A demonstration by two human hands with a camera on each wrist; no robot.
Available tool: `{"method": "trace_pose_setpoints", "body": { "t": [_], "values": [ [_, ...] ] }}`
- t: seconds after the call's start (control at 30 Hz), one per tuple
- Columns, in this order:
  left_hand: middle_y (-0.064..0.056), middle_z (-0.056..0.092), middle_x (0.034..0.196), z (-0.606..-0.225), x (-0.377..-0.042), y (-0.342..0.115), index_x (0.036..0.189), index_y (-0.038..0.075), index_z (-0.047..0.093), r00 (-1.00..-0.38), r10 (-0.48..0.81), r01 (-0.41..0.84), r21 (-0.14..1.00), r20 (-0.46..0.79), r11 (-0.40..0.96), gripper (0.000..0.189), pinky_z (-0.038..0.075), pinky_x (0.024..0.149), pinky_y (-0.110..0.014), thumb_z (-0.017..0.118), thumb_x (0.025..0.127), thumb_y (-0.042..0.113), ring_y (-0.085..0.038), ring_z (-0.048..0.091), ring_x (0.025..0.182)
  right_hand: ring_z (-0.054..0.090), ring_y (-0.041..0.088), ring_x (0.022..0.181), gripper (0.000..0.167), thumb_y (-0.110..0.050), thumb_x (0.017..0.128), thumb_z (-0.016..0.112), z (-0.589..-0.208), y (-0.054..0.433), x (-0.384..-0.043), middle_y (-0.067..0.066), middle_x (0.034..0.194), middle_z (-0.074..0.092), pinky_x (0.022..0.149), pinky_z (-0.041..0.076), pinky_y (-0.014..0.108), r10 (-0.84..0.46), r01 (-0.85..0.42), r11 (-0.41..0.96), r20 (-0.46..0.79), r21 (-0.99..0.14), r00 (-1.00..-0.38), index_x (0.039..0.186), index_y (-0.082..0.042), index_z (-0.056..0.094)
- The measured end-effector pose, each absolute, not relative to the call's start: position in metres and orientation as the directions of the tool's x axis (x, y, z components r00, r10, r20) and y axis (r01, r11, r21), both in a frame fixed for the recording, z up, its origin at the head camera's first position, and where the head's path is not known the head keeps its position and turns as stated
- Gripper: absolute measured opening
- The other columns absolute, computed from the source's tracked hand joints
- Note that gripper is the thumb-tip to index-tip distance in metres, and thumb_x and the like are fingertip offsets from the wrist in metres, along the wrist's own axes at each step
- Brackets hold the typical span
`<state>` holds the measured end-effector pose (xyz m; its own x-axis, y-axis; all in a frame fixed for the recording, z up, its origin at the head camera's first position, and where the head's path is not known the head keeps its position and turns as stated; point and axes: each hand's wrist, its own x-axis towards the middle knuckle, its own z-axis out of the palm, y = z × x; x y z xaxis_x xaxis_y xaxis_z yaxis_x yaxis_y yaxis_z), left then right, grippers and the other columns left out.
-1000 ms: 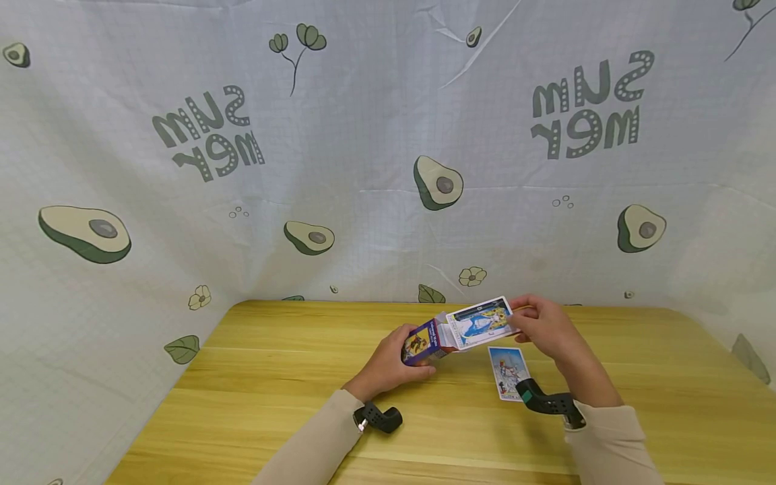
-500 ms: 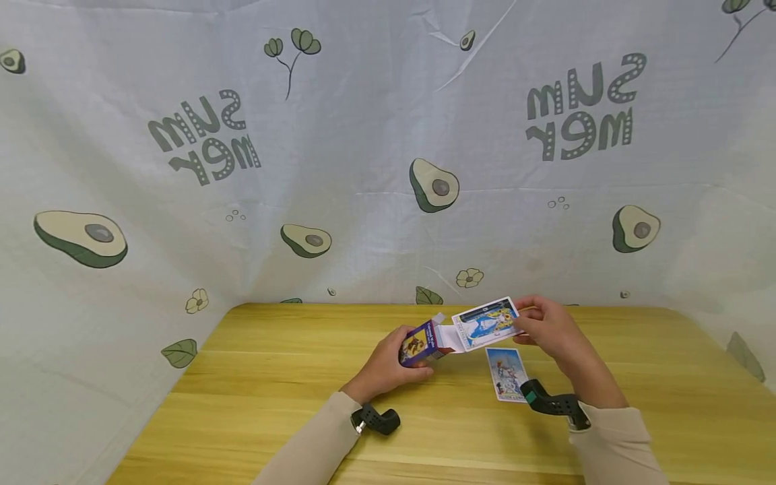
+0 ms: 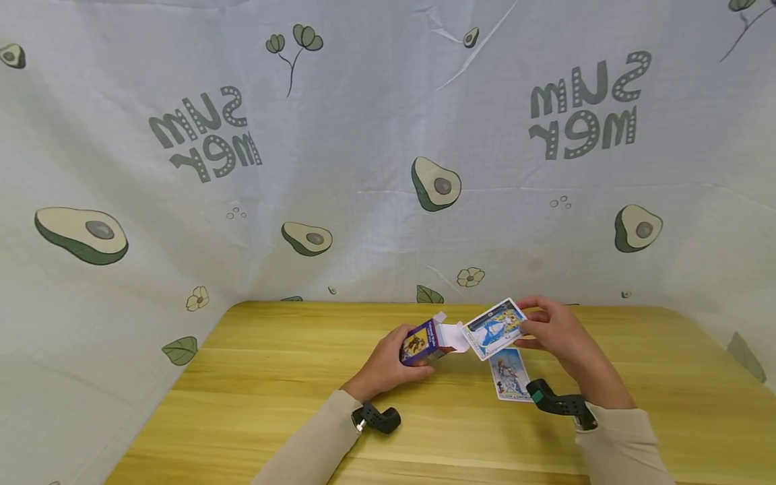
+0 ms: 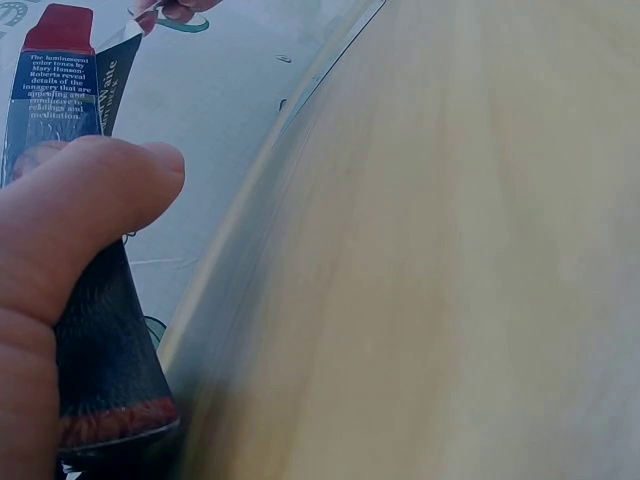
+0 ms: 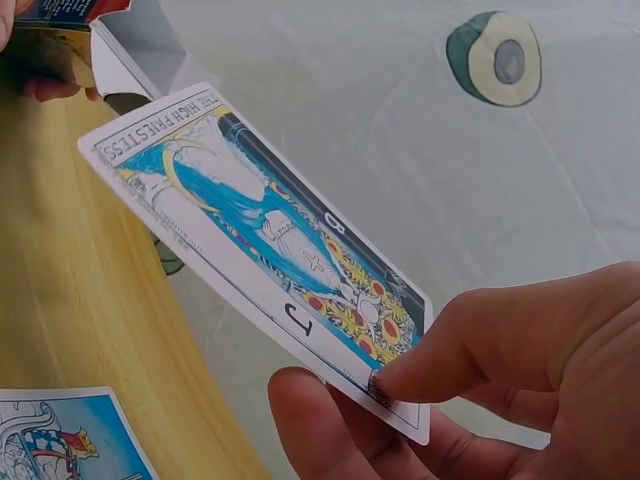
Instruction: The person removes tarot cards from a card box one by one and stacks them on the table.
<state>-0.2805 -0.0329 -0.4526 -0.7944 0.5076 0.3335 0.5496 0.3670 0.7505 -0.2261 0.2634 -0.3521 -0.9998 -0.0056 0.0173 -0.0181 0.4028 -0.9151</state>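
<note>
My left hand [image 3: 388, 360] grips a small purple card box [image 3: 418, 343] by its sides, its white flap [image 3: 453, 337] folded open toward the right. In the left wrist view the thumb lies across the box's printed side [image 4: 60, 90]. My right hand [image 3: 554, 330] pinches a tarot card [image 3: 494, 329] by one end between thumb and fingers. It reads "The High Priestess" in the right wrist view, held face up just off the box's open end. Beneath it on the table lies a second tarot card [image 3: 511, 377], face up and partly covered in the head view.
The wooden table [image 3: 273, 404] ends at a white cloth [image 3: 358, 168] printed with avocados, which hangs behind and at both sides. Each wrist wears a black camera mount, the left one [image 3: 378, 419] close over the table.
The High Priestess card has moved right, away from the box flap, and turned more steeply. It now overlaps the card on the table. The left hand and box stay nearly still.
</note>
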Motion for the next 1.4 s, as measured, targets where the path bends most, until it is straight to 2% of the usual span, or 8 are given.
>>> {"method": "trace_pose_setpoints", "body": {
  "t": [0.3,0.47,0.73,1.0,1.17,1.4],
  "values": [
    [0.004,0.056,0.111,-0.452,-0.281,-0.031,0.130,0.016,0.048,-0.798,0.508,0.541,0.757,0.323,0.367,0.065,0.047,0.081,-0.024,0.079,0.078,0.041,-0.010,0.053,0.095,0.060,0.030,0.090,0.048,-0.001,0.090,0.055,-0.355,0.270,-0.229,0.028,0.114,0.050,0.075,0.055,0.034,0.019,-0.011,0.442,0.022,-0.897,-1.000,0.134,0.009,0.040],
    [0.005,0.056,0.111,-0.453,-0.281,-0.032,0.130,0.017,0.048,-0.800,0.508,0.537,0.760,0.320,0.366,0.066,0.047,0.081,-0.024,0.079,0.078,0.041,-0.010,0.054,0.095,0.060,0.030,0.091,0.045,-0.003,0.091,0.055,-0.358,0.273,-0.231,0.028,0.115,0.053,0.078,0.055,0.037,0.047,0.009,0.462,0.015,-0.887,-0.999,0.132,0.009,0.043],
    [0.004,0.056,0.111,-0.452,-0.280,-0.033,0.130,0.016,0.048,-0.800,0.508,0.538,0.757,0.319,0.372,0.066,0.047,0.081,-0.025,0.078,0.078,0.042,-0.010,0.053,0.095,0.062,0.026,0.088,0.042,-0.004,0.090,0.058,-0.362,0.277,-0.232,0.023,0.106,0.061,0.079,0.054,0.040,0.068,0.036,0.487,-0.003,-0.873,-0.998,0.129,0.008,0.047],
    [0.004,0.056,0.111,-0.452,-0.280,-0.032,0.130,0.016,0.048,-0.801,0.507,0.537,0.756,0.319,0.373,0.066,0.047,0.081,-0.025,0.079,0.077,0.041,-0.010,0.054,0.095,0.063,0.030,0.090,0.044,-0.008,0.091,0.060,-0.370,0.282,-0.236,0.028,0.111,0.061,0.080,0.054,0.042,0.095,0.063,0.493,-0.018,-0.868,-0.995,0.129,0.009,0.047],
    [0.004,0.056,0.112,-0.453,-0.282,-0.033,0.130,0.016,0.048,-0.795,0.512,0.544,0.756,0.324,0.366,0.066,0.047,0.082,-0.025,0.078,0.078,0.041,-0.010,0.054,0.095,0.064,0.025,0.087,0.041,-0.012,0.093,0.061,-0.374,0.284,-0.237,0.027,0.111,0.063,0.080,0.054,0.038,0.077,0.078,0.487,-0.046,-0.870,-0.996,0.125,0.011,0.051],
    [0.004,0.055,0.110,-0.454,-0.282,-0.033,0.129,0.016,0.048,-0.794,0.512,0.547,0.751,0.326,0.369,0.065,0.047,0.082,-0.025,0.078,0.078,0.042,-0.010,0.053,0.095,0.060,0.020,0.083,0.039,-0.017,0.092,0.065,-0.384,0.286,-0.239,0.017,0.105,0.066,0.073,0.054,0.030,0.091,0.110,0.485,-0.075,-0.868,-0.993,0.120,0.009,0.058]
  ]
}}
